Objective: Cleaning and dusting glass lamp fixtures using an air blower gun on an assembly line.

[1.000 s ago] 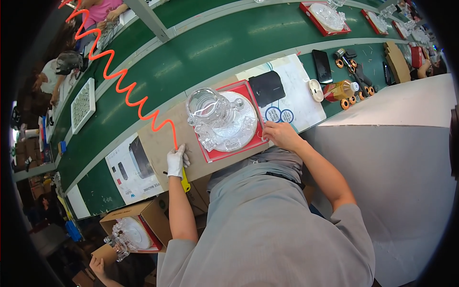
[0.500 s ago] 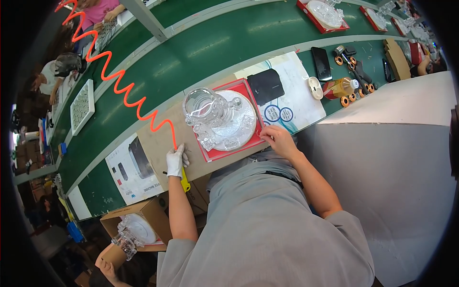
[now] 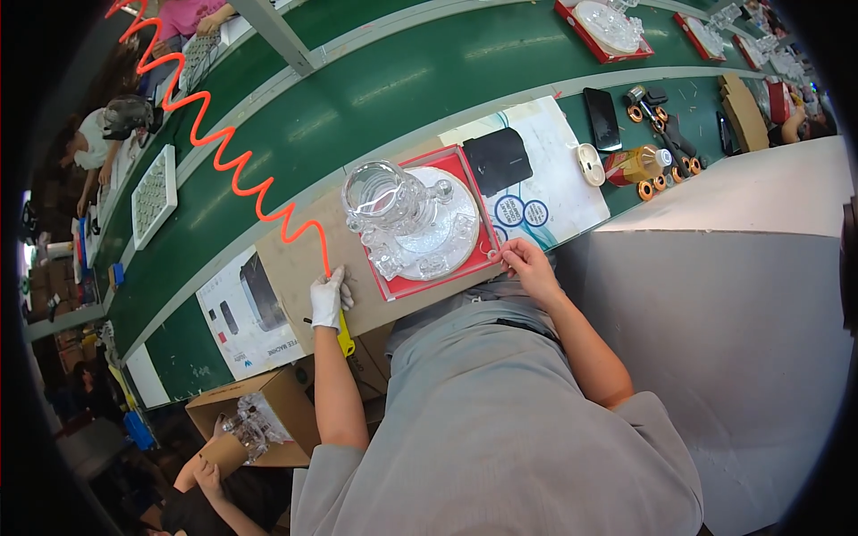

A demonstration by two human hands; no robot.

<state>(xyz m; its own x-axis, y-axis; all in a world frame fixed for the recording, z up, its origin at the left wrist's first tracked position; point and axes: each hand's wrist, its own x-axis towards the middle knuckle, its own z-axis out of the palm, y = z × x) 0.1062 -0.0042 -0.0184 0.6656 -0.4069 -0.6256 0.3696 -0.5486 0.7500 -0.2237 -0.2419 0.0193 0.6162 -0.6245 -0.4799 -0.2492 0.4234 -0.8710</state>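
My left hand (image 3: 327, 297), in a white glove, is closed around a yellow air gun (image 3: 346, 339). An orange coiled hose (image 3: 234, 170) runs down to this hand. Bare, my right hand (image 3: 531, 268) has its fingertips pinched together at the near right corner of a shallow red tray (image 3: 427, 288). A small pale loop shows by those fingertips, too small to name. In the tray lies a round white base (image 3: 460, 223) with clear plastic parts on it. A clear, open-topped cylinder (image 3: 380, 192) stands over its left part.
Beneath the tray lies brown cardboard (image 3: 299, 255). A black pad (image 3: 498, 162), a phone (image 3: 601, 119), a bottle (image 3: 637, 165) and copper-coloured rings (image 3: 645, 189) are to the right. At lower left, a co-worker's hands are at an open carton (image 3: 299, 406). More red trays (image 3: 608, 54) stand on the green bench.
My right hand has shifted slightly to the right along the tray's corner. The co-worker's clear assembly has moved further into the carton. My left hand has barely moved.
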